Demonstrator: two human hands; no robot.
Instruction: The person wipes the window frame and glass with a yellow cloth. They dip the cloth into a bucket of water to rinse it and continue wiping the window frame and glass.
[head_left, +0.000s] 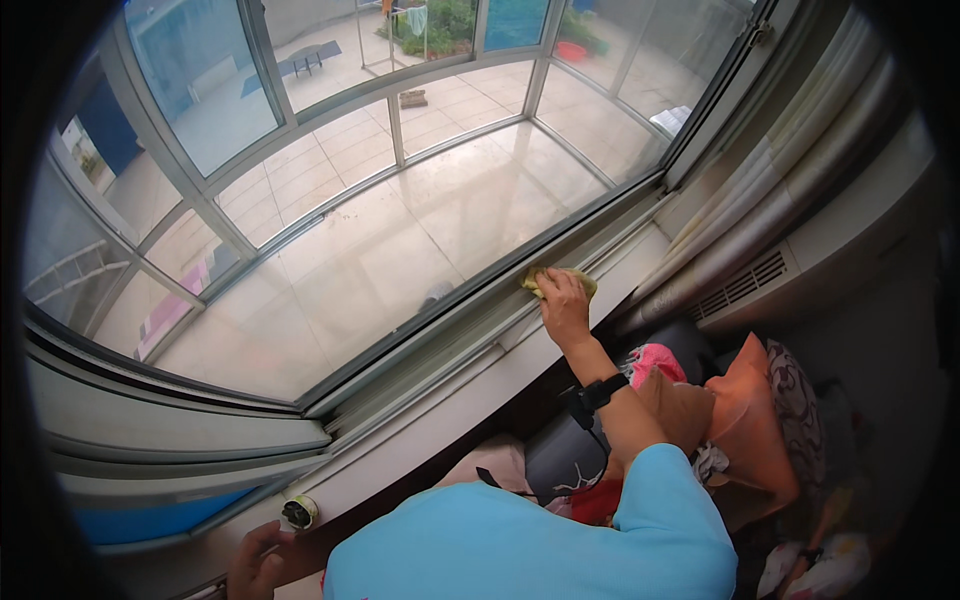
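My right hand (564, 304) presses a yellow-green cloth (583, 282) onto the sliding window's sill track (480, 319), right of the middle. A black strap with a small device (596, 394) and a cable sits on that wrist. At the lower left, my left hand (259, 559) is beside the white windowsill (420, 420), its fingers slightly bent and apart with nothing seen in them. Just above its fingertips stands a small round container (300, 511) with dark contents. The picture's bottom edge cuts off part of this hand.
Beyond the opening lies a glazed porch with a tiled floor (360, 262). A pale curtain (757, 202) hangs at the right, near a vented panel (739, 285). Below the sill, an orange cushion (750, 420), a pink cloth (652, 364) and other fabric items are piled.
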